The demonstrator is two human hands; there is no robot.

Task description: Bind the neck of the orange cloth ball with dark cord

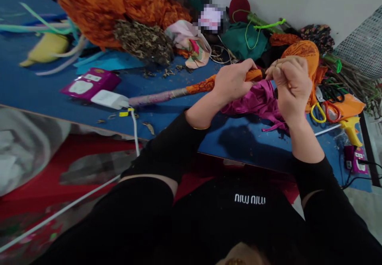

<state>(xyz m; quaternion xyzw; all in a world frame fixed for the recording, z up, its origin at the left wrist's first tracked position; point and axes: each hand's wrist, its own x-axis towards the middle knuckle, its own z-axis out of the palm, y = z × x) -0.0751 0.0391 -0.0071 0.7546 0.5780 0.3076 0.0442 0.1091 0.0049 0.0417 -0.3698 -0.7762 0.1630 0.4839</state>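
Observation:
My left hand (234, 80) is closed around a stick (167, 97) whose near part is wrapped in orange printed cloth (201, 86); its far left part is pale purple and grey. Just right of it, my right hand (289, 82) is pinched shut close to the stick's wrapped end. What those fingers grip is too small and hidden to make out. Beneath both hands lies a crumpled magenta cloth (259, 102) with a loose strap. Behind the right hand bulges a bundle of orange printed fabric (303, 54).
A white plug adapter (109, 99) and a purple packet (91, 85) sit at the stick's left end. Scissors (325, 110) and a yellow glue gun (352, 131) lie at right. Orange fabric (98, 10), dried plant matter (143, 42) and green cloth (244, 40) crowd the back of the blue table (167, 119).

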